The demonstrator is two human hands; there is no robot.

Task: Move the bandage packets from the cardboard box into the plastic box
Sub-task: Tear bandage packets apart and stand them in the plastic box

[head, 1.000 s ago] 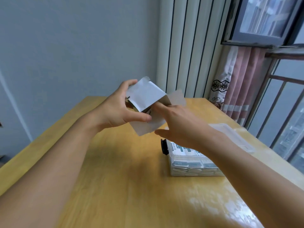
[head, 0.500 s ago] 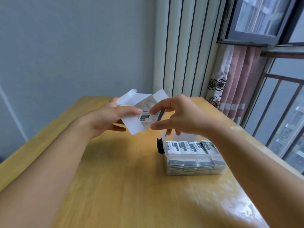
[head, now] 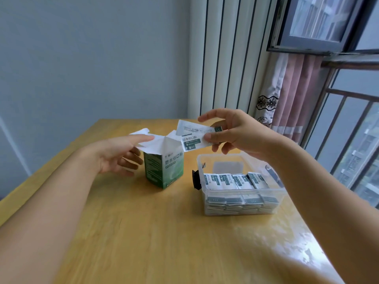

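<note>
My right hand [head: 238, 134] pinches a few packets [head: 193, 138] between the thumb and the fingers, in the air above the gap between the carton [head: 164, 171] and the plastic box [head: 240, 210]. The thumb lies on the lower right corner of the front packet, and the index finger reaches over the top edge. The packets are white with green labels and they fan out a little to the left. How many there are in my grip, I cannot tell exactly.

The carton stands upright on the table [head: 143, 242], green and white, with its white flaps open at the top. My left hand [head: 117, 154] is beside it on the left with loose, nearly straight fingers. The thumb touches one open flap, the other fingers are just beside the carton wall, and the hand holds nothing.

The plastic box stands on the table to the right of the carton, apart from it. It is clear and has no lid on it. Many packets [head: 235, 181] lie inside in rows and stacks at the near side, and the far part of the box bottom is bare. A black clasp [head: 196, 179] is on its left wall.

Behind the table are a grey wall, a white radiator [head: 229, 58], a pink curtain [head: 295, 95] and a window with bars [head: 348, 111]
</note>
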